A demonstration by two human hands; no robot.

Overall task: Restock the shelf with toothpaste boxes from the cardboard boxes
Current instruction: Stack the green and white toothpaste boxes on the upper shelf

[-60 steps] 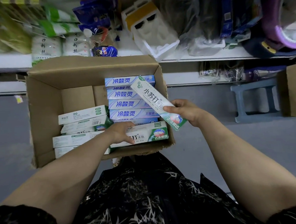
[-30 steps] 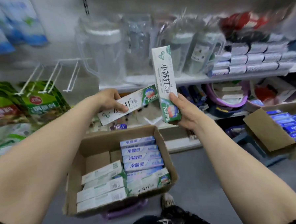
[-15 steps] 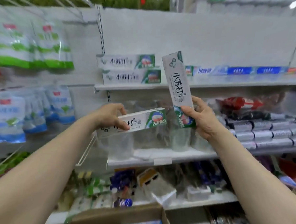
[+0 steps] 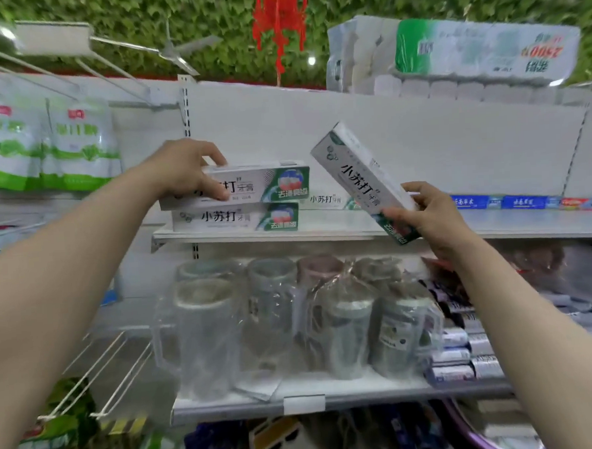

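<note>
The toothpaste box (image 4: 258, 183) in the left hand (image 4: 182, 170) lies flat, on or just above a matching box (image 4: 232, 219) at the left end of the shelf (image 4: 322, 230). The fingers (image 4: 214, 191) are clamped over its top and front. The right hand (image 4: 431, 213) pinches a second box (image 4: 357, 180) by its lower end, tilted in the air just right of the stack. These cartons look light, stiff but crushable, and glossy. They are probably best held across the long sides near the middle, without squeezing. Farther right sit blue boxes (image 4: 492, 202), and wrapped jugs (image 4: 207, 332) stand on the shelf below.
</note>
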